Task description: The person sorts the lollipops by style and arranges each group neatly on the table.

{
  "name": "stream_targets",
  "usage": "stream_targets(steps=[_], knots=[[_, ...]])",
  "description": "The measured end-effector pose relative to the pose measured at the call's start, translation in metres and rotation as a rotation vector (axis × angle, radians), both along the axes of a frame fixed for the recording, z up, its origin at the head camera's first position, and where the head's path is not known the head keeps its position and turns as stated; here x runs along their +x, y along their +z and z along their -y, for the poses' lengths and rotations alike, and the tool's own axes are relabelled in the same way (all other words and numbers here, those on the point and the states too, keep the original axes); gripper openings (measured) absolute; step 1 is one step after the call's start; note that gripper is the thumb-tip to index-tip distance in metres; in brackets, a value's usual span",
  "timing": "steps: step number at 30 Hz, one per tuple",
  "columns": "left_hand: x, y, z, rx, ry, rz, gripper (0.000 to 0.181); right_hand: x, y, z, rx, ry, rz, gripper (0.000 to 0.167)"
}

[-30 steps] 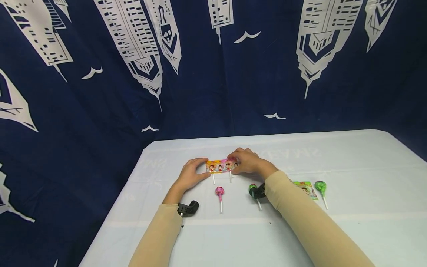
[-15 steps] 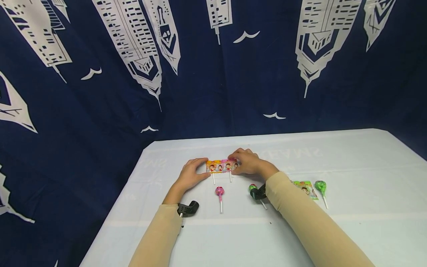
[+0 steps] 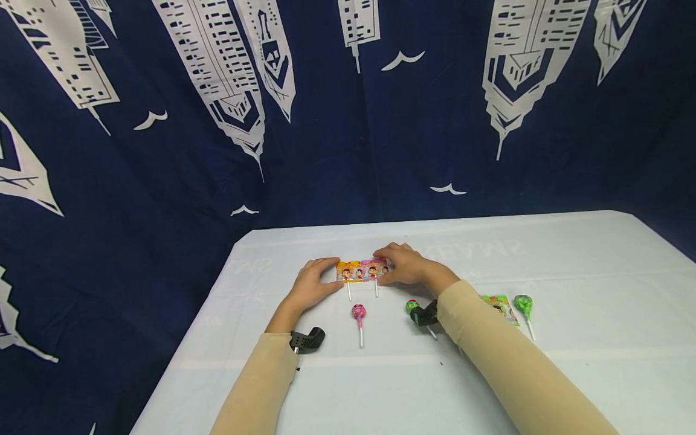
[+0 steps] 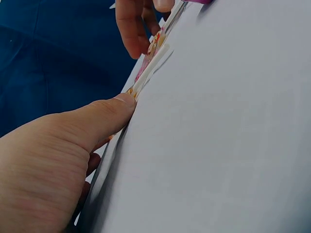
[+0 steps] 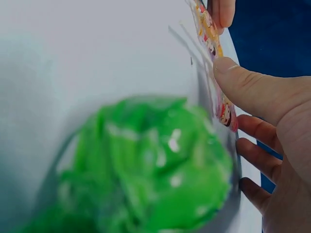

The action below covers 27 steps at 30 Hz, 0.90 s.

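Note:
In the head view, an orange-wrapped flat lollipop [image 3: 348, 272] and a pink-wrapped flat lollipop [image 3: 372, 269] lie side by side, white sticks toward me. My left hand [image 3: 312, 284] holds the orange one's outer end between thumb and fingers. At the pink one's outer end, my right hand [image 3: 405, 264] does the same. The left wrist view shows the left thumb [image 4: 109, 114] against the wrapper's near edge. In the right wrist view, the right thumb [image 5: 243, 82] presses the near edge, with the fingers beyond. Wrapper ends are partly hidden by the hands.
A pink round lollipop [image 3: 358, 311] lies nearer me. A green round lollipop [image 3: 412, 306] sits under the right wrist's black camera [image 3: 425, 314], large in that wrist view. Farther right are a green packet [image 3: 502, 309], partly behind the sleeve, and another green lollipop [image 3: 523, 303].
The green lollipop by the right wrist has turned, its stick end swinging right. The right wrist and sleeve have shifted slightly right. Both hands keep their places on the wrapped lollipops.

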<state>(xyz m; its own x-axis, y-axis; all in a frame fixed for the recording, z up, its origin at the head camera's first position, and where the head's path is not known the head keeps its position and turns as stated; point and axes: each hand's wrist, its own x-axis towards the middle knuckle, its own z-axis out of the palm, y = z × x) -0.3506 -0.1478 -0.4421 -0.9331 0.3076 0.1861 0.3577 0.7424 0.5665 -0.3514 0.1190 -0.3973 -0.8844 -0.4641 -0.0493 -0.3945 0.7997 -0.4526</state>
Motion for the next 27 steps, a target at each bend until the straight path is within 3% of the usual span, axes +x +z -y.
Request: stream_targets(steps=[10, 18, 27], knots=[[0.0, 0.001, 0.001, -0.008, 0.004, 0.002, 0.061, 0.014, 0.015, -0.005, -0.083, -0.015, -0.054, 0.059], [0.0, 0.001, 0.002, -0.014, -0.003, -0.001, 0.062, 0.038, 0.034, -0.017, -0.154, -0.041, -0.134, 0.052], [0.0, 0.002, 0.001, -0.009, -0.018, -0.001, 0.062, 0.068, 0.044, -0.037, -0.2, -0.027, -0.231, 0.047]])
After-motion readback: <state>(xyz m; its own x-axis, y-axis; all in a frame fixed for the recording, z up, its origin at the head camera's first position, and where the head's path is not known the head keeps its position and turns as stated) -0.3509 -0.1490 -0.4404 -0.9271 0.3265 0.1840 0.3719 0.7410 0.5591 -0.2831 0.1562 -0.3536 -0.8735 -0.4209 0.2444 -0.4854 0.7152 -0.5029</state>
